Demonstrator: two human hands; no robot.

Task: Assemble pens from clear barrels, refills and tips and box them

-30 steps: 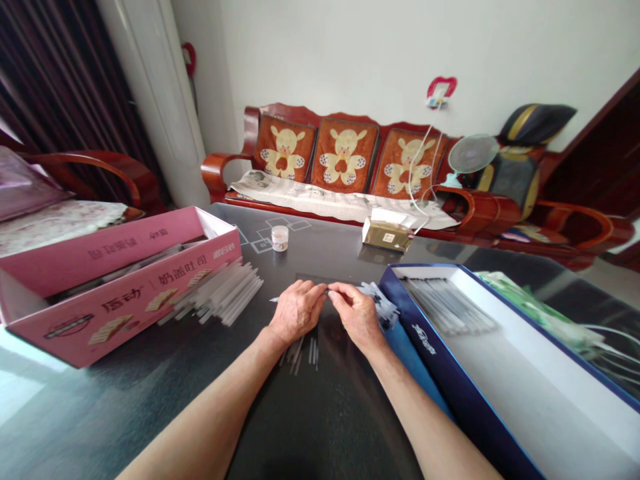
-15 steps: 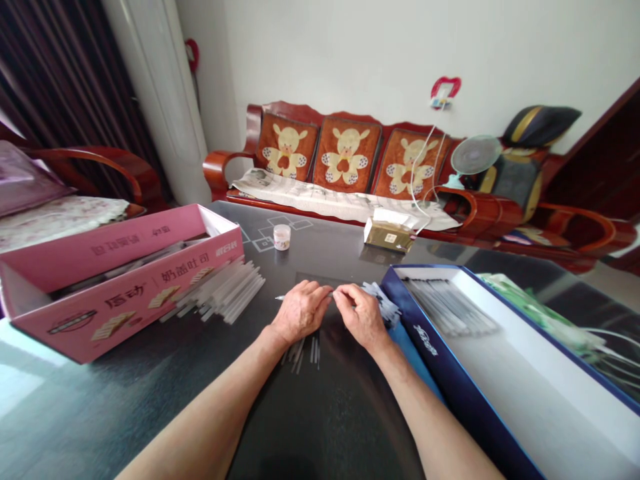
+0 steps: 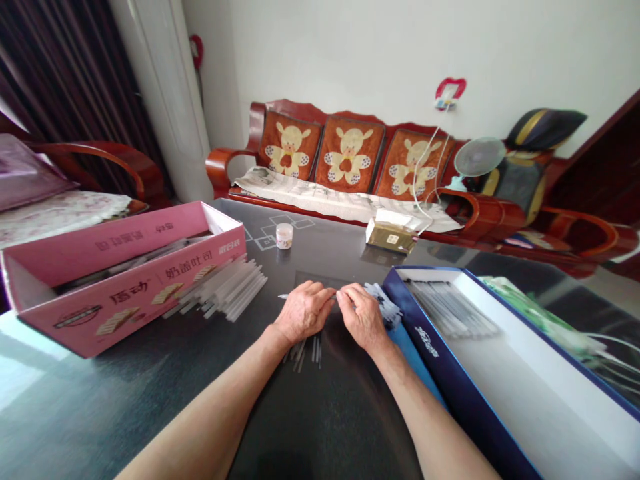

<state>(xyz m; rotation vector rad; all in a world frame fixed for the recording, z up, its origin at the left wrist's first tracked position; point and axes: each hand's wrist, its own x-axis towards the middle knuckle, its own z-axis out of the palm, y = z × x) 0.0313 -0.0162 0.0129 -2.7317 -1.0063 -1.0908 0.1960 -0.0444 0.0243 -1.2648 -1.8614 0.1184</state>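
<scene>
dark table [image 3: 330, 413]; pink box [image 3: 135, 297], blue box [image 3: 427, 341] flank left hand [image 3: 305, 312], right hand [image 3: 361, 319]; fingers [image 3: 345, 295] pinched together, on what cannot tell.

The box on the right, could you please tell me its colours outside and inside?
The box is dark blue outside and white inside, best seen in the head view.

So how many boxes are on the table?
3: a pink box on the left, a blue box on the right, and a gold tissue box farther back between them.
</scene>
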